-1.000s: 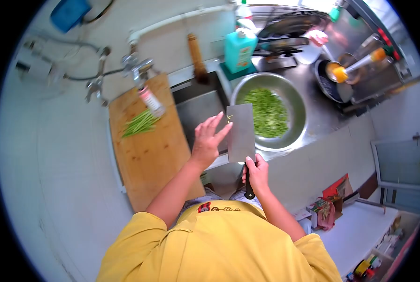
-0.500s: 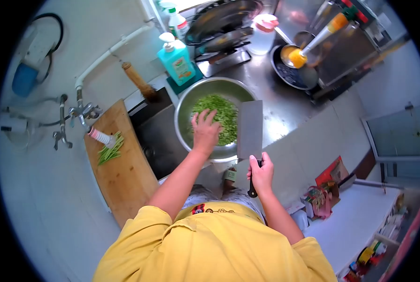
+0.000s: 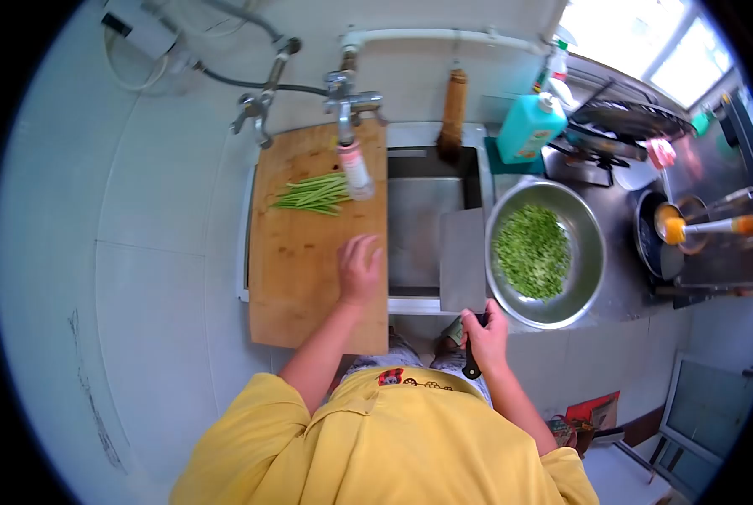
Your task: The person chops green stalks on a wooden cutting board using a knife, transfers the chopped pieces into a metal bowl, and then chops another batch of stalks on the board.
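Note:
My left hand (image 3: 359, 271) is over the right part of a wooden cutting board (image 3: 288, 290), its fingers loosely bent and slightly apart, holding nothing. Farther up the board lies a small bunch of long green stalks (image 3: 311, 195), cut into lengths. My right hand (image 3: 487, 341) grips the black handle of a cleaver (image 3: 462, 261), whose broad blade points away from me over the sink's right edge. Beside the blade, a steel bowl (image 3: 593, 252) holds finely chopped greens (image 3: 532, 252).
The sink (image 3: 423, 227) lies between board and bowl. A faucet (image 3: 343, 97) with a pink-and-white extension (image 3: 356, 171) hangs above the board. Behind stand a brush (image 3: 453, 114) and a teal pump bottle (image 3: 529, 128). A dark pan (image 3: 658, 240) is at the right.
My view has turned left. My left hand has left the greens in the bowl and moved over the cutting board. The cleaver, still in my right hand, has moved left over the sink's edge.

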### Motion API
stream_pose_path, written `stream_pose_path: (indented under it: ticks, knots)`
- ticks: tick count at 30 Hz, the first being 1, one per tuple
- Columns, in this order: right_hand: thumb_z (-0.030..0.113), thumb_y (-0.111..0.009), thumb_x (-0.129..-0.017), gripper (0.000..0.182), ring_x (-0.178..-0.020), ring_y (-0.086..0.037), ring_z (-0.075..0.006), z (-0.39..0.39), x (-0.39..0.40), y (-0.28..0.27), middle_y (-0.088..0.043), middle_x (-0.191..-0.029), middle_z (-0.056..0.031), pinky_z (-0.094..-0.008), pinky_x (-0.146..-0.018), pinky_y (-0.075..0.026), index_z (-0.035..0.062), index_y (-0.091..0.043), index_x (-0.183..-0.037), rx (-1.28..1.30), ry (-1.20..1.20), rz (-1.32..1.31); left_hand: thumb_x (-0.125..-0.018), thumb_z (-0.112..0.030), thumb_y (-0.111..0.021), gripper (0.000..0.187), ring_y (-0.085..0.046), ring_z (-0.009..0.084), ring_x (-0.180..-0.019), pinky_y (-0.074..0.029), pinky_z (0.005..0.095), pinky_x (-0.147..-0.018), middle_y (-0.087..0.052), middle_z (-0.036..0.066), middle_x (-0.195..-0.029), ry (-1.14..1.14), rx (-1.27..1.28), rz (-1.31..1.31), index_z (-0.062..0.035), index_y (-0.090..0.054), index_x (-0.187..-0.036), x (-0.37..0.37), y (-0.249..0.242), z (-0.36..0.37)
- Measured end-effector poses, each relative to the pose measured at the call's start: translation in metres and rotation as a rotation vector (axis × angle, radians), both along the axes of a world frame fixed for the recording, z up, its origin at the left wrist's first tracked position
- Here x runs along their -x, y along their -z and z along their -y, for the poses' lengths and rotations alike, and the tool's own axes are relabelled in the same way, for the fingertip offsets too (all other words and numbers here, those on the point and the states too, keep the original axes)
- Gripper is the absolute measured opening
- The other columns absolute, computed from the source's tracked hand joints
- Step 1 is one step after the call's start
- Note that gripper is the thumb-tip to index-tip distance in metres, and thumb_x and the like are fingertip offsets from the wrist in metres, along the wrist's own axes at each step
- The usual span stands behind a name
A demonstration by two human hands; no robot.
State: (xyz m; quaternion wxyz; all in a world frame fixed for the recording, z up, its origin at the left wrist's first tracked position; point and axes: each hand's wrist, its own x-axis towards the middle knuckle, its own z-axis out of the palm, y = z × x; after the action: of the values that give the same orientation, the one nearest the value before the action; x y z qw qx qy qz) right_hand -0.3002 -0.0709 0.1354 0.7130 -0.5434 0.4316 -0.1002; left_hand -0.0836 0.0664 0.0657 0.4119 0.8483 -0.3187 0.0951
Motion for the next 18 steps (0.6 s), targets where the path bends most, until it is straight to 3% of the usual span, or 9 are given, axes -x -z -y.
stream_pose_path:
  ticks: [3, 4, 5, 7, 8, 9, 12, 15, 18]
  knots:
    - [0.012, -0.064, -0.083, 0.018, -0.049, -0.054, -0.0077, -0.039, -0.036, 0.017, -0.055, -0.064, -0.0022, -0.0247, -0.042, -0.043, 0.0038, -0.050, -0.088, 0.063, -0.179, -0.079, -0.081, -0.009, -0.065, 0.021, -0.055, 0.0310, -0.101, -0.043, 0.0393, -0.087, -0.060, 0.012, -0.105, -0.161, -0.105, -0.097, -0.0065, -0.062, -0.102, -0.048, 0.015, -0.070]
    - [0.012, -0.064, -0.082, 0.019, -0.051, -0.059, -0.0202, -0.051, -0.050, 0.019, -0.058, -0.064, -0.0092, -0.0330, -0.048, -0.046, 0.0032, -0.048, -0.088, 0.124, -0.252, -0.166, -0.083, -0.011, -0.064, 0.022, -0.054, 0.0314, -0.103, -0.043, 0.0395, -0.089, -0.059, 0.013, -0.108, -0.232, -0.202, -0.149, -0.0058, -0.062, -0.104, -0.060, 0.019, -0.086]
    - [0.012, -0.064, -0.082, 0.019, -0.051, -0.059, -0.0202, -0.065, -0.064, 0.024, -0.058, -0.064, -0.0092, -0.0330, -0.048, -0.046, 0.0032, -0.048, -0.088, 0.124, -0.262, -0.173, -0.083, -0.011, -0.064, 0.022, -0.054, 0.0314, -0.103, -0.043, 0.0395, -0.089, -0.059, 0.013, -0.108, -0.241, -0.202, -0.158, -0.0058, -0.062, -0.104, -0.071, 0.026, -0.097]
    - [0.010, -0.065, -0.082, 0.020, -0.051, -0.055, -0.0145, -0.090, -0.088, 0.036, -0.053, -0.059, -0.0058, -0.0323, -0.049, -0.045, 0.0028, -0.047, -0.087, 0.508, -0.390, -0.172, -0.083, -0.009, -0.062, 0.021, -0.054, 0.0325, -0.099, -0.044, 0.0407, -0.086, -0.060, 0.012, -0.104, -0.215, -0.218, -0.065, -0.0064, -0.062, -0.103, -0.098, 0.033, -0.108]
    - [0.011, -0.065, -0.082, 0.022, -0.056, -0.060, -0.0233, -0.102, -0.099, 0.035, -0.057, -0.061, -0.0120, -0.0377, -0.056, -0.046, 0.0023, -0.046, -0.088, 0.536, -0.384, -0.174, -0.083, -0.009, -0.062, 0.021, -0.054, 0.0325, -0.099, -0.044, 0.0407, -0.086, -0.060, 0.012, -0.104, -0.217, -0.217, -0.077, -0.0064, -0.062, -0.103, -0.110, 0.036, -0.111]
    - [0.011, -0.065, -0.082, 0.022, -0.056, -0.060, -0.0233, -0.112, -0.108, 0.037, -0.057, -0.061, -0.0120, -0.0377, -0.056, -0.046, 0.0023, -0.046, -0.088, 0.537, -0.389, -0.185, -0.083, -0.010, -0.063, 0.021, -0.054, 0.0322, -0.100, -0.044, 0.0406, -0.086, -0.059, 0.010, -0.105, -0.173, -0.207, -0.041, -0.0067, -0.062, -0.104, -0.121, 0.033, -0.109]
    - [0.011, -0.066, -0.081, 0.023, -0.069, -0.061, -0.0404, -0.132, -0.126, 0.038, -0.062, -0.072, -0.0198, -0.0431, -0.061, -0.047, 0.0025, -0.046, -0.090, 0.636, -0.387, -0.237, -0.083, -0.013, -0.065, 0.023, -0.052, 0.0310, -0.101, -0.043, 0.0403, -0.087, -0.058, 0.008, -0.108, -0.124, -0.195, 0.018, -0.0076, -0.061, -0.105, -0.153, 0.021, -0.100]
    - [0.010, -0.064, -0.082, 0.023, -0.077, -0.059, -0.0447, -0.137, -0.133, 0.040, -0.061, -0.079, -0.0229, -0.0476, -0.066, -0.047, 0.0029, -0.047, -0.095, 0.624, -0.391, -0.296, -0.080, -0.014, -0.068, 0.027, -0.050, 0.0290, -0.103, -0.041, 0.0401, -0.088, -0.057, 0.006, -0.109, -0.080, -0.248, 0.049, -0.0089, -0.061, -0.106, -0.180, 0.025, -0.094]
    - [0.010, -0.064, -0.082, 0.021, -0.077, -0.060, -0.0437, -0.141, -0.138, 0.040, -0.062, -0.080, -0.0227, -0.0469, -0.066, -0.048, 0.0028, -0.049, -0.094, 0.633, -0.374, -0.343, -0.078, -0.015, -0.070, 0.029, -0.050, 0.0273, -0.104, -0.038, 0.0404, -0.089, -0.058, 0.006, -0.108, -0.007, -0.297, 0.027, -0.0104, -0.062, -0.105, -0.194, 0.034, -0.096]
